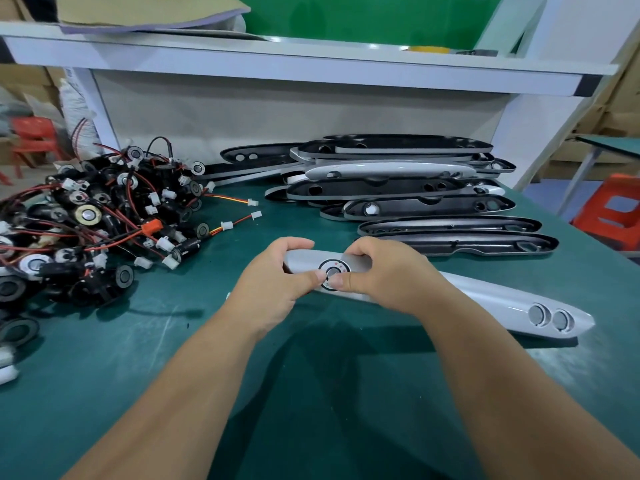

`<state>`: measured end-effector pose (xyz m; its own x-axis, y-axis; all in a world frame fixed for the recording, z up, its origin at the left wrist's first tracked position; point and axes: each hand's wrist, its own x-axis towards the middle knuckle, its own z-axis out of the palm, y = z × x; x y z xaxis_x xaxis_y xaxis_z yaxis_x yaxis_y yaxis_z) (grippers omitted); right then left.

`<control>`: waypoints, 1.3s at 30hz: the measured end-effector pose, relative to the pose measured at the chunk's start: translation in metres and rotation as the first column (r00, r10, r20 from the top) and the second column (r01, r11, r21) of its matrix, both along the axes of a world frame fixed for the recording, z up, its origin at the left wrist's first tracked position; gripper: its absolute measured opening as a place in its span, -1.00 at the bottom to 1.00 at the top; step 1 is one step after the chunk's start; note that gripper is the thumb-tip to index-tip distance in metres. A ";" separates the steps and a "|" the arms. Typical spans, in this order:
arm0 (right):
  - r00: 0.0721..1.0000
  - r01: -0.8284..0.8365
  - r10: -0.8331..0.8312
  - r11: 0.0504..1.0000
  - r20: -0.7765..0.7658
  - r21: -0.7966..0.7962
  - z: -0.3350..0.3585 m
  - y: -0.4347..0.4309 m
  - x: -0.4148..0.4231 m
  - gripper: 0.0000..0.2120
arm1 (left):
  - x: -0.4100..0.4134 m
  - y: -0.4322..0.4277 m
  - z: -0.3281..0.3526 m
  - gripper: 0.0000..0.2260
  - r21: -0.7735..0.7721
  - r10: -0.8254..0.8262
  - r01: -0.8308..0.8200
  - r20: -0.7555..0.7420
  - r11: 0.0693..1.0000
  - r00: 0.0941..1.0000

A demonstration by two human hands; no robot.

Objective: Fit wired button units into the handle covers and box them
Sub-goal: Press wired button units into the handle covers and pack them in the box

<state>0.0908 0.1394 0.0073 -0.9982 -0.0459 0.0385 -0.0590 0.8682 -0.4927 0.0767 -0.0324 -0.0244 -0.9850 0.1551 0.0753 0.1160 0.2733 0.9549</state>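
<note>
On bench (pixel 173 358), two hands (pixel 273 282) (pixel 388 271) gripping one handle cover (pixel 485 299), one button unit (pixel 333 271)

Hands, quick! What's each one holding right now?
Left hand: grips the handle cover, thumb at the button unit.
Right hand: grips the same cover, thumb on the button unit.

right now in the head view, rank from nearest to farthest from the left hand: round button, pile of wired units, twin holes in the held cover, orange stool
1. round button: at the left hand, by its thumb.
2. pile of wired units: to the left.
3. twin holes: far right end of the held cover.
4. orange stool: far right, background.
</note>
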 end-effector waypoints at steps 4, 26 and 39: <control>0.999 0.000 0.000 1.000 0.034 -0.021 0.001 -0.001 -0.003 -0.65 | -0.002 -0.002 -0.003 -0.68 -0.001 -0.005 0.005 0.010 1.000 1.000; 0.997 0.055 -0.046 0.987 -0.059 0.153 -0.024 -0.006 -0.011 -0.39 | -0.004 0.001 -0.009 -0.77 -0.021 0.005 -0.004 0.049 1.000 0.999; 0.991 0.054 -0.034 0.987 -0.131 0.153 -0.025 -0.005 -0.008 -0.54 | -0.007 0.003 -0.012 -0.89 0.045 -0.015 0.013 0.055 0.999 0.998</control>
